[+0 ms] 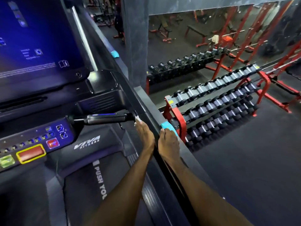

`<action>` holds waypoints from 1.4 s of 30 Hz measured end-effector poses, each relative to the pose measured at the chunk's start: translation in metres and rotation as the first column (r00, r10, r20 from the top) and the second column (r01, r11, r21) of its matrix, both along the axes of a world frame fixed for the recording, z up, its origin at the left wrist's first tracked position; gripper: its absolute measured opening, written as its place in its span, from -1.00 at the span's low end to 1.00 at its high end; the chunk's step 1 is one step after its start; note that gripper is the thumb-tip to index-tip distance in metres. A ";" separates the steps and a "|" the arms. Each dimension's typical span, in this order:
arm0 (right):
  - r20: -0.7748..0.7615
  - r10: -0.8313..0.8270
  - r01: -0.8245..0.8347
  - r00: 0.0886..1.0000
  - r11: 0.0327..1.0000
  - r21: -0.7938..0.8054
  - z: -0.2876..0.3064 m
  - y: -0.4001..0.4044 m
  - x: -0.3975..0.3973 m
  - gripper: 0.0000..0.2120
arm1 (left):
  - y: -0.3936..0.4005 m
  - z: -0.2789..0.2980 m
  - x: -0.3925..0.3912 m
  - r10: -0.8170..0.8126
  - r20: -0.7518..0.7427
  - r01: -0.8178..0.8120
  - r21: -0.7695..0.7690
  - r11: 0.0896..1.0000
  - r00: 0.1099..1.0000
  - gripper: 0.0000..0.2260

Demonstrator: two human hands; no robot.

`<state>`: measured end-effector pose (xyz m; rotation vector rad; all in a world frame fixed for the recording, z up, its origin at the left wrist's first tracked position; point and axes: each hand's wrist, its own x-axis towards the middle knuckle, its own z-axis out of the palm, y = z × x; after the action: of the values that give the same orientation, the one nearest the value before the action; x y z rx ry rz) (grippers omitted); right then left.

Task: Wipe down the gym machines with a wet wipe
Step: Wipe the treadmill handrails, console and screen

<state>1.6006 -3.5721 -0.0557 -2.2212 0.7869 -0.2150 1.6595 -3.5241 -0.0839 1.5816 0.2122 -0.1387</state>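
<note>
Head view: we are pressing our left hand (145, 136), fingers straight, on a white wet wipe (138, 119) at the end of the treadmill's handlebar (104, 117). Our right hand (168, 142) is gripping the side rail (153, 118) beside a blue pad (167, 126). Writing is reading "VIVA FITNESS" (87, 142) and "PUSH YOU" (100, 181), probably cut off.

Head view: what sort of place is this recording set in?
A commercial gym, most likely. The person stands on a treadmill with a lit console and a "VIVA FITNESS" label; beside it a red three-tier dumbbell rack stands on dark flooring, and a wall mirror reflects red benches and racks.
</note>
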 end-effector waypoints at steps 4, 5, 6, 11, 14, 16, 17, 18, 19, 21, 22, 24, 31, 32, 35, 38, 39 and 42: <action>0.021 -0.015 0.012 1.000 0.992 0.124 -0.001 -0.004 0.000 -0.63 | 0.001 -0.012 -0.043 -0.080 0.175 0.094 -0.073 0.993 0.981 -0.10; 0.025 -0.030 0.026 0.999 0.987 0.160 -0.002 -0.004 0.001 -0.61 | 0.000 -0.022 -0.039 -0.113 0.148 0.126 -0.080 0.989 0.983 -0.06; 0.029 -0.038 0.032 0.999 0.982 0.184 -0.003 -0.005 0.002 -0.59 | 0.000 -0.043 -0.024 -0.100 0.085 0.110 -0.120 0.987 0.991 -0.04; 0.024 -0.028 0.023 0.999 0.979 0.200 -0.002 -0.006 0.003 -0.57 | 0.005 -0.025 0.000 -0.067 -0.100 0.051 -0.152 0.987 0.993 -0.33; 0.026 -0.018 0.013 0.999 0.982 0.187 -0.002 -0.007 0.004 -0.57 | 0.002 0.013 -0.055 -0.044 0.043 0.051 -0.170 0.984 0.998 -0.45; 0.035 -0.017 0.010 0.999 0.984 0.177 -0.004 -0.007 0.005 -0.55 | 0.005 0.008 -0.068 -0.074 0.108 0.087 -0.114 0.990 0.991 -0.18; 0.038 -0.013 0.006 0.999 0.984 0.176 -0.005 -0.007 0.005 -0.54 | 0.006 0.005 -0.062 -0.097 0.140 0.105 -0.052 0.993 0.985 -0.06; 0.039 -0.003 -0.004 0.999 0.985 0.173 -0.006 -0.007 0.006 -0.55 | 0.006 0.004 -0.051 -0.099 0.156 0.100 0.004 0.995 0.983 -0.04; 0.043 0.004 -0.011 0.999 0.985 0.171 -0.006 -0.007 0.006 -0.55 | 0.006 0.005 -0.040 -0.122 0.185 0.121 0.019 0.992 0.975 -0.11; 0.043 0.005 -0.013 0.999 0.985 0.171 -0.006 -0.009 0.007 -0.55 | 0.005 0.005 -0.025 -0.111 0.168 0.119 -0.036 0.992 0.979 -0.33; 0.040 0.003 -0.010 0.999 0.985 0.173 -0.006 -0.010 0.008 -0.55 | 0.003 -0.002 -0.021 -0.090 0.127 0.101 -0.087 0.991 0.988 -0.37; 0.039 0.005 -0.012 0.999 0.985 0.171 -0.007 -0.010 0.008 -0.55 | 0.006 -0.029 -0.022 -0.101 -0.003 0.099 -0.202 0.974 0.995 -0.20; 0.039 0.016 -0.022 0.999 0.988 0.154 -0.008 -0.011 0.005 -0.54 | 0.000 -0.030 -0.055 -0.104 0.000 0.103 -0.177 0.979 0.995 -0.13; 0.045 0.012 -0.019 0.999 0.987 0.157 -0.009 -0.011 0.005 -0.55 | 0.001 -0.018 -0.052 -0.084 0.006 0.084 -0.156 0.984 0.996 -0.14; 0.055 0.019 -0.026 0.998 0.990 0.137 -0.007 -0.011 0.004 -0.61 | 0.003 -0.015 -0.048 -0.054 -0.057 0.039 -0.230 0.972 0.997 -0.10; 0.019 0.044 -0.046 0.999 0.995 0.093 -0.005 -0.011 0.001 -0.69 | -0.001 -0.019 -0.072 -0.004 -0.028 -0.004 -0.274 0.962 1.000 -0.39; 0.012 0.056 -0.057 0.998 0.995 0.083 -0.004 -0.011 0.000 -0.71 | -0.004 -0.019 -0.081 -0.014 0.003 0.015 -0.262 0.965 1.000 -0.45; -0.003 0.103 -0.103 0.995 0.990 0.094 -0.002 -0.014 -0.003 -0.72 | -0.008 -0.017 -0.104 -0.043 0.070 0.060 -0.272 0.961 0.997 -0.49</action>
<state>1.5975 -3.5857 -0.0578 -2.1684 0.6709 -0.1164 1.5559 -3.5320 -0.1008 1.3139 0.0971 -0.1514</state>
